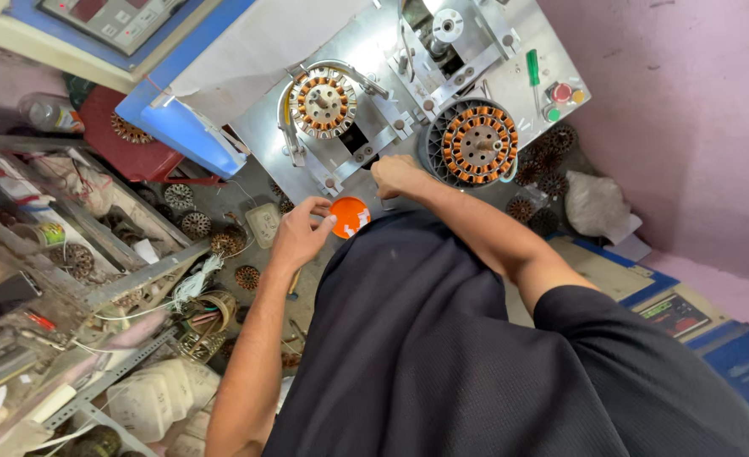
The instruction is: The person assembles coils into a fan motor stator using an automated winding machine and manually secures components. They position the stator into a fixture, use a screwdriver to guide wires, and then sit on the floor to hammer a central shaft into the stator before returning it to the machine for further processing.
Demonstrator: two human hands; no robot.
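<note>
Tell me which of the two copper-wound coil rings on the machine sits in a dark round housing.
The right coil ring, beside the right hand; the left coil ring sits on bare metal.

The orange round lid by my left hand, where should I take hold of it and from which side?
Take the orange lid by its rim, pinching across opposite edges. It looks flat and lies face up, so the top offers little to hold. Come from its left, where the left hand already has fingertips at the edge.

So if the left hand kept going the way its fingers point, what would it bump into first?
The left hand points right, at the orange disc, and its fingertips look to be touching the disc's edge already. So the disc comes first, though depth is hard to judge from above.
</note>
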